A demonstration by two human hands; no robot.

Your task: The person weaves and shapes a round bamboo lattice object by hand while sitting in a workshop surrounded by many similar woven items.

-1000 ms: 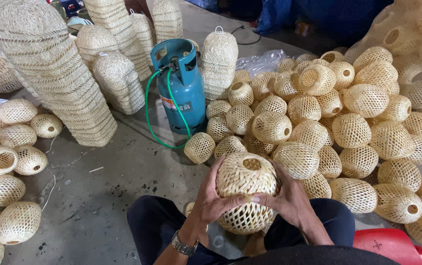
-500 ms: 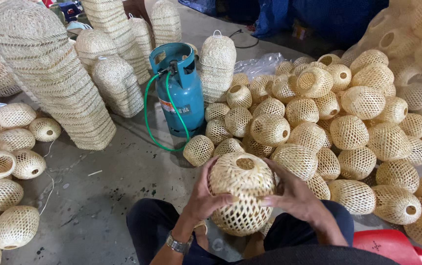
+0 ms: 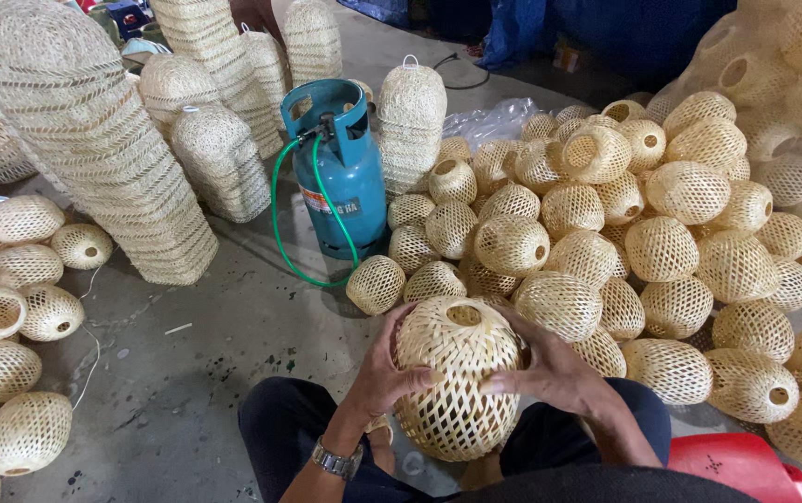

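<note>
Basket (image 3: 458,377) of pale woven strips, egg-shaped and open-meshed, is held low in the middle of the view, over the lap of the seated person. Its long axis is stood nearly upright, tipped slightly toward 1 o'clock, and the round opening at its top is turned up and away from the body.

The left hand (image 3: 390,371) is pressed against the basket's flank at 9 o'clock, fingers spread and curled onto the weave, thumb across the front. A metal wristwatch (image 3: 335,459) is worn on that wrist. The right hand (image 3: 550,371) is laid on the opposite flank at 3 o'clock, fingers wrapped partly round the side. Both hands are half closed about the basket, which is clasped between them; neither is nearer than the other, since each is already touching it.

Beyond the basket, from 12 to 3 o'clock, a large heap of similar baskets (image 3: 662,233) is piled on the concrete floor (image 3: 205,363). At 11 o'clock a teal gas cylinder (image 3: 340,172) with a green hose (image 3: 280,224) is stood upright, well apart from the hands. Tall stacks of woven shades (image 3: 93,140) are seen at 10 o'clock, and more loose baskets at 9 o'clock. A red stool (image 3: 741,464) is just beside the right knee at 4 o'clock.
</note>
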